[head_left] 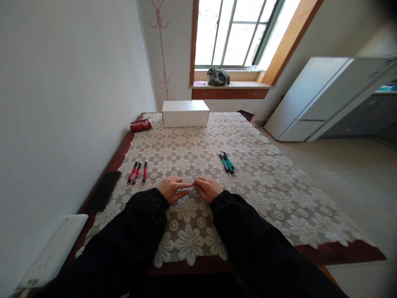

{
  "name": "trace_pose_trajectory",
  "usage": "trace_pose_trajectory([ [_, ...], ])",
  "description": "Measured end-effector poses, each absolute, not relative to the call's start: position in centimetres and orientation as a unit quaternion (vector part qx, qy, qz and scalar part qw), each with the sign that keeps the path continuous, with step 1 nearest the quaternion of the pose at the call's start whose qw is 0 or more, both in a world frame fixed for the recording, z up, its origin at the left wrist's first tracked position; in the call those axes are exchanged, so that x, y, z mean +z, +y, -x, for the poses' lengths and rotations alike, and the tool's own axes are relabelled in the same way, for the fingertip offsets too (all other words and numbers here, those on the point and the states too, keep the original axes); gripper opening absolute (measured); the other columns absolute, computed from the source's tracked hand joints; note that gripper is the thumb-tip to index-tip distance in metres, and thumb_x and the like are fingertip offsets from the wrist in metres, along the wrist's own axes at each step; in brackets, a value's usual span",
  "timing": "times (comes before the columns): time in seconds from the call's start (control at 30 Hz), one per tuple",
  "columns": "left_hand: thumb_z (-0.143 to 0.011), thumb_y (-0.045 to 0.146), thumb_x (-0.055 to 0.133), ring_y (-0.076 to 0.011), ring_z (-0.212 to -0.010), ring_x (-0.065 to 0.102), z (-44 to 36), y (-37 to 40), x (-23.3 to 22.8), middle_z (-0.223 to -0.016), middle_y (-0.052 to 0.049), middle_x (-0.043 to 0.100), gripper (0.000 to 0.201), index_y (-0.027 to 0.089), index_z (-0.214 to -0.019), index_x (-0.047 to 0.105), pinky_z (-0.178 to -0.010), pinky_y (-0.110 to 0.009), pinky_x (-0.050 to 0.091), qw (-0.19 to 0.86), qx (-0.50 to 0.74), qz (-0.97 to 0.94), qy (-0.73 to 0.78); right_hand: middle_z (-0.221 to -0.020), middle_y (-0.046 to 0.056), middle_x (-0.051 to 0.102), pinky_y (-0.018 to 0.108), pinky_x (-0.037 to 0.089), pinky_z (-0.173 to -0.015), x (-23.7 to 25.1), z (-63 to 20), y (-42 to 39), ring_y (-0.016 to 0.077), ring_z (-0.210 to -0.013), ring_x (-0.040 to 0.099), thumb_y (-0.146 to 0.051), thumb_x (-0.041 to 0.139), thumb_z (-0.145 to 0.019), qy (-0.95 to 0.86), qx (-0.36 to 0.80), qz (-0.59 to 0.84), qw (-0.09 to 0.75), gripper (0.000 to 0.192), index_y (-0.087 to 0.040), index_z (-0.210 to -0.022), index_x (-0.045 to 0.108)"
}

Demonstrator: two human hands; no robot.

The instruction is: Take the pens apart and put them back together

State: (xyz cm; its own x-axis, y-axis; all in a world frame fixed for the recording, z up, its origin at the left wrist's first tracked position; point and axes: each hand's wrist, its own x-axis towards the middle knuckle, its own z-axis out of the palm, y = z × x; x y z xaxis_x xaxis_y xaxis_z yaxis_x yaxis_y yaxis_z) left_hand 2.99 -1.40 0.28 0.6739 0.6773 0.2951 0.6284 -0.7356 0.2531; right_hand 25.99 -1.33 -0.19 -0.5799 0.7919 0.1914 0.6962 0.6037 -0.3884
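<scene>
My left hand rests on the patterned tablecloth near the front of the table. Its index finger points right and its thumb stands apart below, with nothing held. Opposite it, my right hand lies with loosely bent fingers, also holding nothing visible. The fingertips of both hands meet. Left of my left hand lie three red-and-black pens, slightly apart from one another. Beyond my right hand, several teal-and-black pens lie close together, tilted the same way.
A white box stands at the table's far end, with a red packet to its left. A dark phone-like slab lies along the left edge, and a white power-strip-like object is nearer. The tablecloth covers most of the table.
</scene>
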Motion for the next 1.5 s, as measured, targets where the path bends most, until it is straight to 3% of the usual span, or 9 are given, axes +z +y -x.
trace_pose_trajectory([
  [0.23,-0.094,0.048,0.05,-0.0144,-0.072,0.054,-3.2,-1.4,0.0,-0.073,-0.003,0.059,0.032,0.029,-0.103,0.075,-0.07,-0.027,0.041,0.037,0.226,-0.897,0.378,-0.095,0.003,0.064,0.024,0.041,-0.075,0.2,-25.6,-1.8,0.0152,-0.085,0.06,-0.026,0.046,-0.097,-0.884,0.159,0.402,0.177,0.019,-0.022,-0.103,0.064],
  [0.63,-0.092,0.045,0.054,-0.0152,-0.075,0.057,-3.5,-1.6,0.3,-0.076,-0.003,0.063,0.029,0.025,-0.087,0.075,-0.071,-0.028,0.043,0.043,0.243,-0.886,0.393,-0.093,0.002,0.067,0.024,0.037,-0.068,0.2,-25.5,-1.9,0.0143,-0.08,0.06,-0.036,0.05,-0.096,-0.872,0.138,0.447,0.144,0.021,-0.024,-0.098,0.067],
  [0.83,-0.091,0.042,0.055,-0.0149,-0.075,0.057,-3.4,-1.6,0.5,-0.077,-0.004,0.063,0.027,0.023,-0.085,0.074,-0.071,-0.028,0.044,0.04,0.249,-0.873,0.418,-0.092,0.002,0.068,0.025,0.037,-0.068,0.2,-25.5,-1.8,0.015,-0.082,0.061,-0.04,0.048,-0.097,-0.864,0.127,0.469,0.133,0.025,-0.023,-0.094,0.066],
  [1.5,-0.089,0.04,0.057,-0.0142,-0.072,0.055,-3.1,-1.2,0.4,-0.076,-0.003,0.064,0.025,0.022,-0.088,0.074,-0.069,-0.027,0.042,0.055,0.264,-0.827,0.493,-0.098,0.007,0.065,0.029,0.04,-0.084,-0.2,-26.0,-0.9,0.0184,-0.094,0.058,-0.029,0.044,-0.098,-0.831,0.092,0.532,0.132,0.019,-0.02,-0.095,0.06],
])
